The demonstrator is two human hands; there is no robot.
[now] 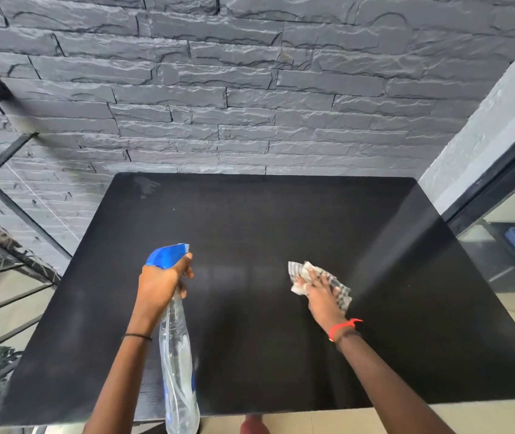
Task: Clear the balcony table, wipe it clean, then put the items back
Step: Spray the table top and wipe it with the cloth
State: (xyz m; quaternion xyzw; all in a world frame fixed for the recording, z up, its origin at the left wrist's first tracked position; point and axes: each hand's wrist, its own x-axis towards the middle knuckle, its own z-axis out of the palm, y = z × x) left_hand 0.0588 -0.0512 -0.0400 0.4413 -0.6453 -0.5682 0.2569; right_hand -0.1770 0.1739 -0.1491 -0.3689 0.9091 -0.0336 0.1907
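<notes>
A wall of rough grey stone cladding [218,89] fills the background, and against its foot is set the square black balcony table [281,220], whose matte top takes up most of the view. A faint pale smear of moisture [146,186] is seen near the table's far left corner. To the left, a black metal railing [8,158] is seen with green foliage behind it; to the right, a dark-framed glass door [506,183] is seen, and beyond it a blue object that cannot be made out.

A clear plastic spray bottle with a blue trigger head [176,349] is held above the near left part of the table by the left hand [160,286], whose fingers are curled round the bottle's neck, with the forefinger laid at the trigger. The nozzle is pointed away, toward the wall. A thin black band is worn on that wrist.

A crumpled grey-and-white checked cloth [340,292] is pressed flat on the table right of centre by the right hand [320,292], whose fingers are spread straight over it. A red cord bracelet [342,327] is worn on the right wrist.
</notes>
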